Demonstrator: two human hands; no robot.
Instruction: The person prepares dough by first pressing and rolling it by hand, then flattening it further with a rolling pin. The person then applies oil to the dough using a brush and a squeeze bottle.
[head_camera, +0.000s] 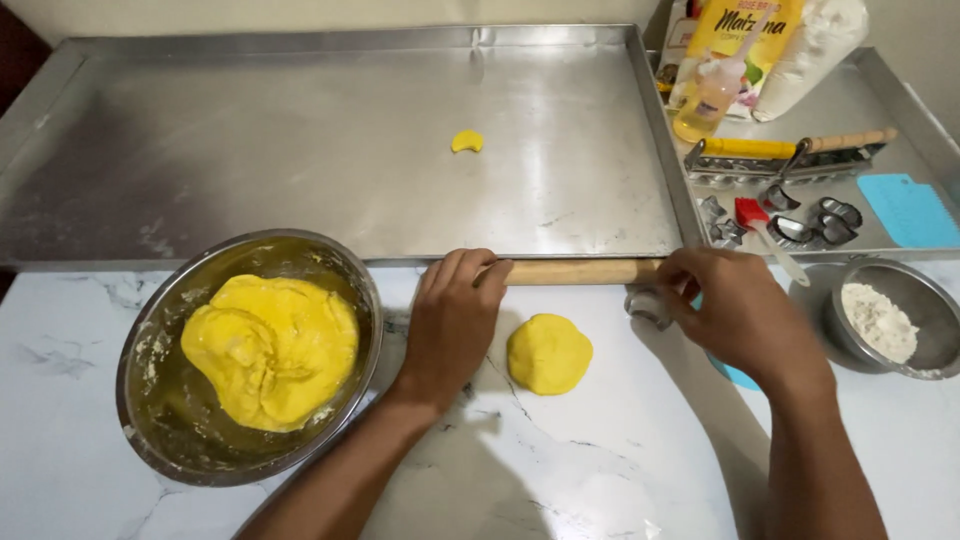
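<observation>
Wooden rolling pin (580, 271), smooth and pale, gripped by left hand (452, 320); right hand (735, 312) fingers seemingly closed on it.

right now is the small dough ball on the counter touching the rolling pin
No, the small dough ball lies on the marble counter apart from the rolling pin, which both hands hold beyond it.

The scene is evenly and brightly lit from overhead. The large steel tray (300, 140) returns broad, soft glare patches, strongest near its right half. The white marble counter (560, 460) is close to overexposed at the lower centre. Both forearms cast soft-edged shadows down onto the counter. Focus is sharp at centre; the right hand (735, 315) shows slight motion blur. Straight tray edges bow mildly toward the frame borders, indicating wide-angle distortion.
</observation>
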